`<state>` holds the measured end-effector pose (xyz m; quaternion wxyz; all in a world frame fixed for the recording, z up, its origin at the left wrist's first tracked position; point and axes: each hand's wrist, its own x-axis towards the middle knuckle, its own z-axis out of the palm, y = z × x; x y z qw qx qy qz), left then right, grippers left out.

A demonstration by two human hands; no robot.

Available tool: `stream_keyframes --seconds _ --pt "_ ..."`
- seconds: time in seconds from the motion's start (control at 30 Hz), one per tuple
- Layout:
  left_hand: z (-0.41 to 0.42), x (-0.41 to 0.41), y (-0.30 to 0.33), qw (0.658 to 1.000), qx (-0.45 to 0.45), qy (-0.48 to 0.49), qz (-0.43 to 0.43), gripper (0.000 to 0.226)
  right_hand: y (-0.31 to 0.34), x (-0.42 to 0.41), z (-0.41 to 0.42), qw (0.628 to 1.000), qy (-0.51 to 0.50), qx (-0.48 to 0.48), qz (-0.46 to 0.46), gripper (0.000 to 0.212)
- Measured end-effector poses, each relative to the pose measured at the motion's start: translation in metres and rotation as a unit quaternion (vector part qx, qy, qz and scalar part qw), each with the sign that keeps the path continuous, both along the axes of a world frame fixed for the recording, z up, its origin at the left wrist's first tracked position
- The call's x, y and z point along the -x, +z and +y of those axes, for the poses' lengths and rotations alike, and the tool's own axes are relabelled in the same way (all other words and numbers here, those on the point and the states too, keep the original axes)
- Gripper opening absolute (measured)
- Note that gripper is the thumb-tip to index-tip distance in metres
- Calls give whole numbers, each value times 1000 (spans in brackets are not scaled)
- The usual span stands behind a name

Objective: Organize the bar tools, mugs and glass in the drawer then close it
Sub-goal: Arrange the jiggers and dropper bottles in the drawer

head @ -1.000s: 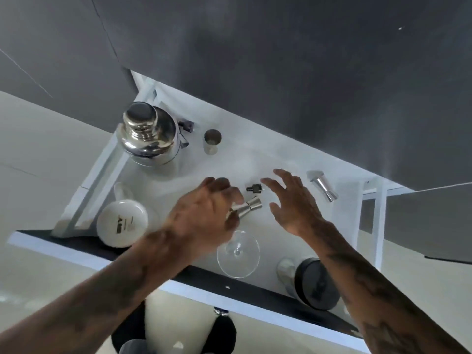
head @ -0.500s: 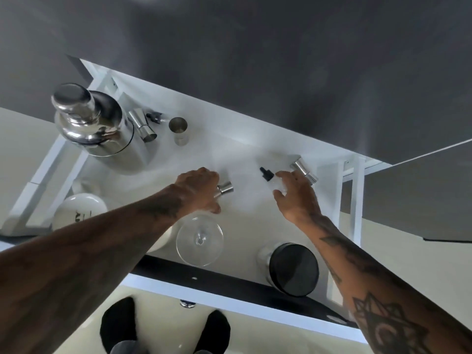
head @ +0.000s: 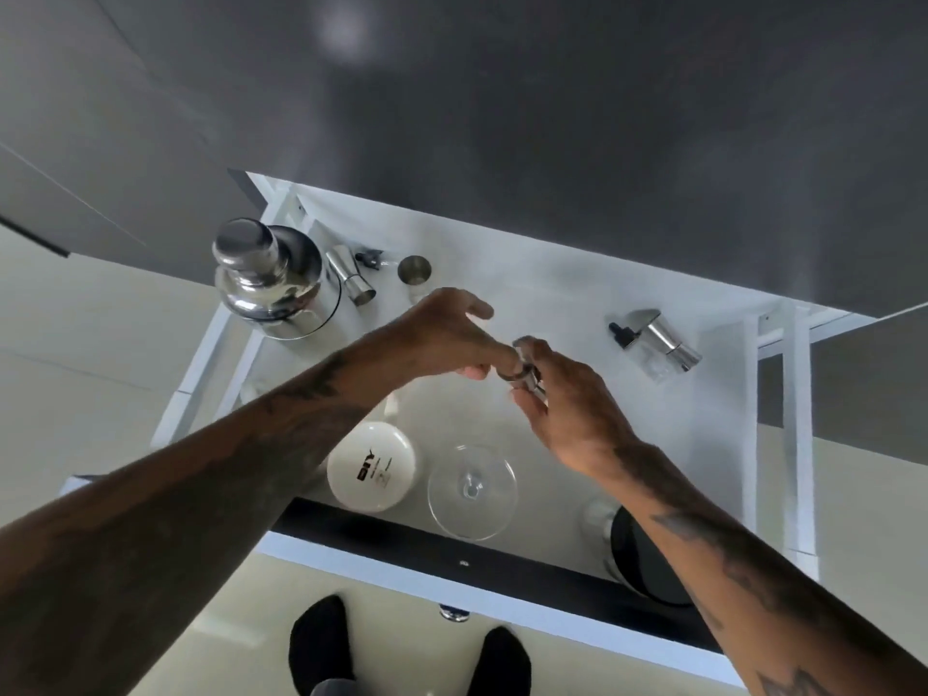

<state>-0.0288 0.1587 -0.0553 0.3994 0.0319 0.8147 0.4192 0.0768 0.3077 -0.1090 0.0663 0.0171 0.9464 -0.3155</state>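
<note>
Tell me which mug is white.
The mug beside the glass, left of it, printed with dark lettering; the other mug, under the right forearm, is black.

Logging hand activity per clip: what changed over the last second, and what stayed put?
The small steel jigger that the left hand was holding is now gripped between both hands, the right hand having come back from the far-right tools. Shaker, white mug and glass kept their places in the drawer.

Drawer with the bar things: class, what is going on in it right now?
A person stands over the open drawer, both hands meeting above its middle. The right hand and left hand share a small steel jigger. The shaker sits back left; white mug, glass and black mug line the front.
</note>
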Motion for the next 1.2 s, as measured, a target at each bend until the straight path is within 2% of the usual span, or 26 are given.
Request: stream_keyframes --seconds 0.03,0.07,0.1,0.13,0.17,0.23,0.33,0.4,0.53,0.6,0.67,0.73,0.8,0.93,1.1,1.2 --pt "0 7 0 996 32 2 84 61 -4 -6 8 999 -43 26 -16 38" --pt "1 15 -2 973 101 -7 207 55 -7 -13 16 996 -81 43 -22 37" --pt "2 21 -2 931 181 -27 315 53 -10 -21 24 994 -100 43 -20 37" --pt "4 26 -5 892 255 -58 368 56 -14 -28 32 994 -105 34 -25 38" --pt "7 31 -10 872 317 -91 363 62 -17 -34 39 993 -103 32 -40 38" --pt "12 35 -23 866 377 -139 297 68 -18 -42 52 992 -82 29 -86 37" --pt "9 38 -39 855 371 -164 323 46 -15 -44 62 992 -24 -4 -120 37" --pt "4 35 -40 861 325 -178 349 40 -8 -45 63 989 19 -16 -143 39" --pt "21 1 -17 893 157 -220 360 35 8 -54 63 977 65 -15 -205 44" --pt "37 -27 0 900 79 -255 345 32 14 -61 61 972 92 -46 -213 49" --pt "50 -57 16 900 49 -299 312 31 20 -68 59 969 100 -78 -210 47" --pt "60 -87 23 885 72 -345 305 27 26 -74 58 971 99 -112 -188 43" --pt "64 -112 23 854 109 -391 324 24 28 -80 57 968 116 -167 -148 47" --pt "59 -141 16 800 184 -477 313 23 35 -93 44 939 145 -272 -154 55" --pt "54 -147 10 805 214 -493 253 22 47 -103 26 919 187 -294 -184 40" --pt "59 -145 9 815 216 -493 216 24 49 -102 30 922 192 -286 -179 33"
